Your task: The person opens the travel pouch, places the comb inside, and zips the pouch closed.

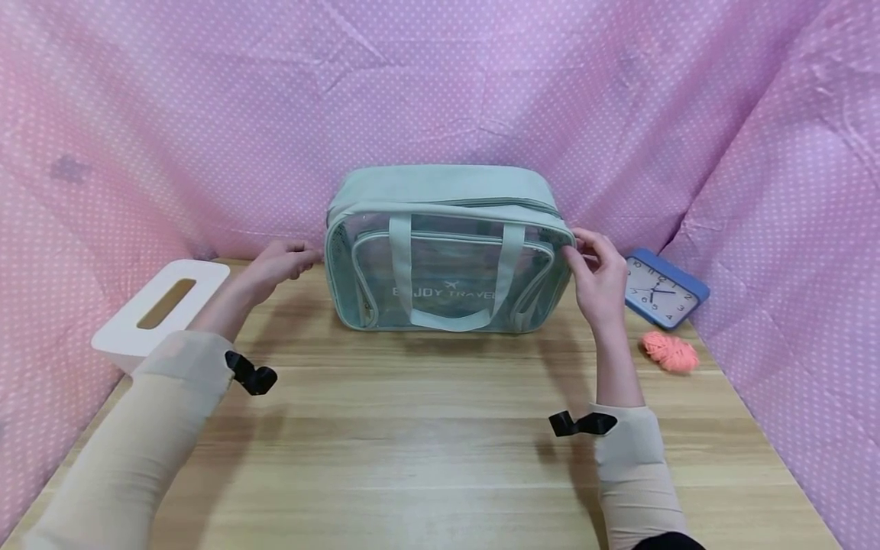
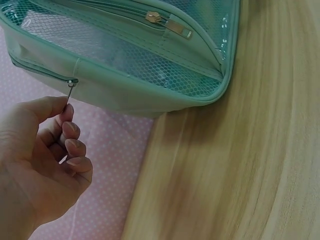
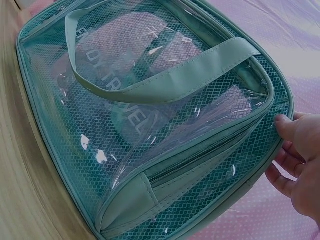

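Note:
A mint-green travel bag [image 1: 447,260] with clear mesh panels and "ENJOY TRAVEL" lettering stands upright on the wooden table, its strap handle [image 1: 450,321] hanging down the front. At the bag's left side, my left hand [image 1: 278,267] pinches a metal zipper pull [image 2: 70,91] between thumb and forefinger, seen closely in the left wrist view. My right hand [image 1: 600,275] grips the bag's upper right edge, thumb on the front and fingers behind, as the right wrist view shows. A second zipper pull [image 2: 177,28] lies on the front pocket, untouched.
A white tissue box [image 1: 161,305] with a slotted lid sits at the table's left edge. On the right are a blue square clock [image 1: 663,290] and a coral yarn bundle [image 1: 670,352]. Pink dotted cloth [image 1: 440,84] hangs behind the wooden table [image 1: 412,428].

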Action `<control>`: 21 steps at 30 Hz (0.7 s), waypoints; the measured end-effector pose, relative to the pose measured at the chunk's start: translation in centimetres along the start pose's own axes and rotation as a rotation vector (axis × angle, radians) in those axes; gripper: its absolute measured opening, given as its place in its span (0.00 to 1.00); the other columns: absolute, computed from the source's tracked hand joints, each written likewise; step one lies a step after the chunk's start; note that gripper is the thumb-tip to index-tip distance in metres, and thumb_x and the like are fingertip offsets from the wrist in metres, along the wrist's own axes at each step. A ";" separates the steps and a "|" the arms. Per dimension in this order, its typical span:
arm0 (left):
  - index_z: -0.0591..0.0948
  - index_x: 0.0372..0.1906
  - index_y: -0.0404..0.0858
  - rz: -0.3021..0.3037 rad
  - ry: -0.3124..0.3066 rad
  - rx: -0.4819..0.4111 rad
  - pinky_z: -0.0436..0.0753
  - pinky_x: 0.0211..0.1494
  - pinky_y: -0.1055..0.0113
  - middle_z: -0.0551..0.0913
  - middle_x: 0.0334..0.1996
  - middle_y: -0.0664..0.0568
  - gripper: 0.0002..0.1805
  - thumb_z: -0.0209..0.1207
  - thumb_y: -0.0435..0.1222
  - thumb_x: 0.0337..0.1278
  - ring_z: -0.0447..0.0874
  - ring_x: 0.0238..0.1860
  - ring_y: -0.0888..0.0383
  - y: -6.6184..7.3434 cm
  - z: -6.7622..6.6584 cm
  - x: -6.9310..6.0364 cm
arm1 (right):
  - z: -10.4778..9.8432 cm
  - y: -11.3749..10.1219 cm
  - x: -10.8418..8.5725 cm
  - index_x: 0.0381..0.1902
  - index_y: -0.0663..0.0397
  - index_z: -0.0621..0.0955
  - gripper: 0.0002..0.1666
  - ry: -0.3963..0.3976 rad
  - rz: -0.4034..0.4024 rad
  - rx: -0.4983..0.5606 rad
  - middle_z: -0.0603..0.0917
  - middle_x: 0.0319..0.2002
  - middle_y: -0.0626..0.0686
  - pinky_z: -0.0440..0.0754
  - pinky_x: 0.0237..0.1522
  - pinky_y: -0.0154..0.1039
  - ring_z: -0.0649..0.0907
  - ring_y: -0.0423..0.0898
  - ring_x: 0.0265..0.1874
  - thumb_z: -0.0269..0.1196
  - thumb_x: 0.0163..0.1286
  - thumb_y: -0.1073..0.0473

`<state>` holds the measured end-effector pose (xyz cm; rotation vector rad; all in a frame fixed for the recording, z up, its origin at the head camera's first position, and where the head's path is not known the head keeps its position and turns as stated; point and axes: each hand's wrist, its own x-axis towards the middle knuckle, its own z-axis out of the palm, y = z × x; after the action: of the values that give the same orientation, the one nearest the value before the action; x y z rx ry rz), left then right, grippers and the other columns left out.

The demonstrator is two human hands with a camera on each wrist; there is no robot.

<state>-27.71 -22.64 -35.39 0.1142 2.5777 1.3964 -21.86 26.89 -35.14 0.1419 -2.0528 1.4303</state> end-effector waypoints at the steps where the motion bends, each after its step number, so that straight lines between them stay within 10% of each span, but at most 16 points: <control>1: 0.76 0.27 0.47 -0.002 -0.003 0.007 0.70 0.41 0.64 0.72 0.27 0.62 0.15 0.56 0.46 0.74 0.67 0.31 0.63 0.0 0.0 0.0 | 0.0 0.0 0.0 0.53 0.59 0.86 0.14 -0.002 0.002 -0.002 0.79 0.38 0.35 0.80 0.49 0.25 0.81 0.34 0.43 0.65 0.73 0.62; 21: 0.79 0.31 0.47 0.025 -0.041 -0.046 0.71 0.40 0.66 0.73 0.26 0.62 0.14 0.54 0.45 0.77 0.70 0.32 0.63 -0.8 0.3 -0.7 | 0.0 -0.1 -0.6 0.55 0.57 0.86 0.14 0.004 -0.010 -0.012 0.80 0.39 0.33 0.80 0.49 0.25 0.81 0.33 0.44 0.64 0.74 0.62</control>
<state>-26.91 -22.99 -36.08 0.1673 2.5178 1.4452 -21.29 26.71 -35.38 0.1440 -2.0545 1.4104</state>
